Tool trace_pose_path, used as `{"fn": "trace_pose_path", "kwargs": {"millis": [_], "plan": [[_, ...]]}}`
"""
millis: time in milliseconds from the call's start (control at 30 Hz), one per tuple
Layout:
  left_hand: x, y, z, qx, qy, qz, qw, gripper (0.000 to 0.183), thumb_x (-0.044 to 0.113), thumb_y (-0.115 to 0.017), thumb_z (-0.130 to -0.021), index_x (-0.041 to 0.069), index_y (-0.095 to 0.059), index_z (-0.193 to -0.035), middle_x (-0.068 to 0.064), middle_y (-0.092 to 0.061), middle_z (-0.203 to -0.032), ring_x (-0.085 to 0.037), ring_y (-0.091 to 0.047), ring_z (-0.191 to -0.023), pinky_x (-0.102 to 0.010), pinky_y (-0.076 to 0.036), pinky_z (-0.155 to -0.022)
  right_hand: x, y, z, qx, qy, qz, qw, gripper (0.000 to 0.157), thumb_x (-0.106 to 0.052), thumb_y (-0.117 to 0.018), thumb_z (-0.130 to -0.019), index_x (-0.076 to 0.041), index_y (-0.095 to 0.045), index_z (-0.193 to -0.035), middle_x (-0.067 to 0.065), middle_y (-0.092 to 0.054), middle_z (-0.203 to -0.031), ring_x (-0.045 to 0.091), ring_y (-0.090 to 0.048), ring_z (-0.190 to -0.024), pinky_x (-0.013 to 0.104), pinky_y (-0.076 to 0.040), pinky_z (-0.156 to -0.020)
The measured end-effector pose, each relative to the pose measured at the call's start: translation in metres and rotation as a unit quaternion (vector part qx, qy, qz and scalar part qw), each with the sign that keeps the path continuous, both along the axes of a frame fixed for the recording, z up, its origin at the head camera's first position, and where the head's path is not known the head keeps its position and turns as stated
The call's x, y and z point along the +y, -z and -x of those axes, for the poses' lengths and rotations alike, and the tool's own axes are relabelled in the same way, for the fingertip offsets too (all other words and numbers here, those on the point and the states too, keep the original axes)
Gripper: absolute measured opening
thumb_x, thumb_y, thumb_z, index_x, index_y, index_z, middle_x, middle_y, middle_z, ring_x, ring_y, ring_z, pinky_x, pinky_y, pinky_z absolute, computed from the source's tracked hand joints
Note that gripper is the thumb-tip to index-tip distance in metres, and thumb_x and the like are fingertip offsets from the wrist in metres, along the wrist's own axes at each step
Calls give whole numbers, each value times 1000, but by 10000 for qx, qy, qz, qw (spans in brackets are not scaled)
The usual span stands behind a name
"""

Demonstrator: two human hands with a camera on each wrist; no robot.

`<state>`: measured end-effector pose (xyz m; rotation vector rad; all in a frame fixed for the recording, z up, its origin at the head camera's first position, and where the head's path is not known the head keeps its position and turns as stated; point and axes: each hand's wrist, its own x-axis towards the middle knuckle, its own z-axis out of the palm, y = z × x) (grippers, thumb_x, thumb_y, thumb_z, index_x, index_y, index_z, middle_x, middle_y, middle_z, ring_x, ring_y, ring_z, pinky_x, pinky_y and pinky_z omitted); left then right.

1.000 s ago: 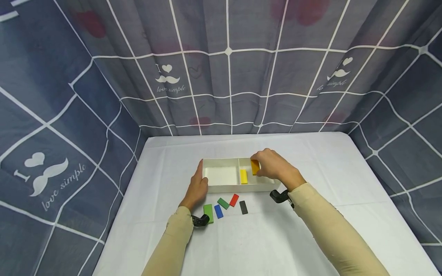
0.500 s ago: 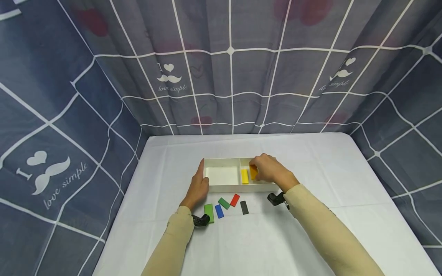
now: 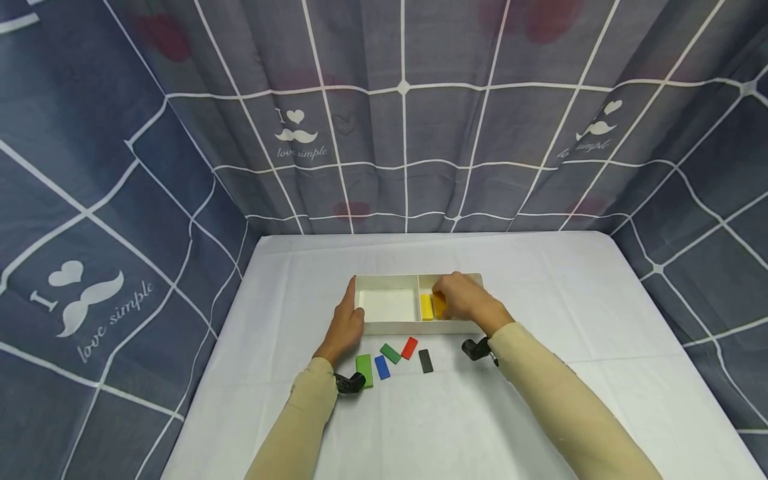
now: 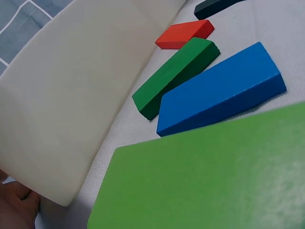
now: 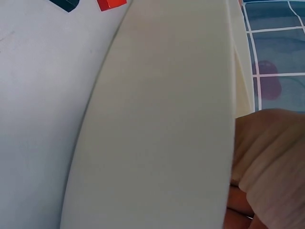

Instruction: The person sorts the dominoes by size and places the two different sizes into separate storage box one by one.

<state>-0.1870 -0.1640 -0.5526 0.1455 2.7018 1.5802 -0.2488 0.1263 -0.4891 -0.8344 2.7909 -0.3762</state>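
Observation:
A shallow white box (image 3: 420,328) with a divider stands on the table. My left hand (image 3: 345,325) holds its left end, fingers along the short wall and thumb near the front corner. In the left wrist view, part of that hand shows beyond the box's end. My right hand (image 3: 467,300) reaches into the right compartment and pinches an orange-yellow block (image 3: 439,307), partly covered by the fingers. A brighter yellow block (image 3: 427,307) lies just left of it, beside the divider. In the right wrist view the front wall hides the fingertips and both of these blocks.
Before the box lie a light green block (image 3: 364,371), a blue block (image 3: 382,367), a dark green block (image 3: 390,353), a red block (image 3: 409,348) and a black block (image 3: 425,361). A grid-patterned curtain (image 3: 360,133) surrounds the white-covered table (image 3: 516,413).
My right hand has moved left and lower into the right compartment, bringing the orange-yellow block close beside the yellow one. My left hand keeps its place at the box's end.

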Motion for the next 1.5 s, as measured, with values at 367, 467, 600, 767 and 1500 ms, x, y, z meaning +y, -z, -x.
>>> {"fn": "trace_pose_path", "kwargs": {"millis": [367,467,600,767,1500], "plan": [[2,0,-1,52,9,12,10000,78,-1,-36,-102,2,-10,-175,-22,-28,-179,-41,-28,-166,-61,-22,-135,-4,3,-4,151,-137,42,9998,34,-8,-100,-75,-2,-82,-103,4,-70,-84,20,-55,-77,35,-52,-75],[2,0,0,80,4,21,10000,78,0,-36,-102,3,-11,-175,-23,-29,-178,-41,-30,-165,-60,-23,-135,-4,2,-4,162,-142,31,9998,34,-8,-100,-76,-2,-82,-104,5,-71,-86,20,-55,-77,35,-52,-76],[1,-2,0,106,60,65,9999,78,0,-36,-102,3,-10,-175,-23,-30,-178,-41,-30,-165,-60,-22,-135,-3,2,-4,248,-180,47,9995,30,-7,-99,-76,-3,-81,-100,3,-68,-82,19,-54,-76,35,-52,-75],[1,-3,0,76,107,100,9999,77,1,-36,-103,4,-10,-176,-23,-29,-178,-40,-29,-166,-58,-21,-136,-2,-2,-4,196,-121,54,9997,31,-8,-98,-77,-3,-81,-102,-1,-64,-79,19,-54,-75,34,-50,-73],[1,-3,0,-6,36,111,9999,77,0,-35,-103,2,-9,-175,-23,-27,-179,-41,-28,-166,-60,-20,-136,-29,-75,-44,277,-389,204,9986,53,-15,-97,-82,-4,-79,-130,11,-82,-122,26,-76,-102,44,-63,-92]]}}
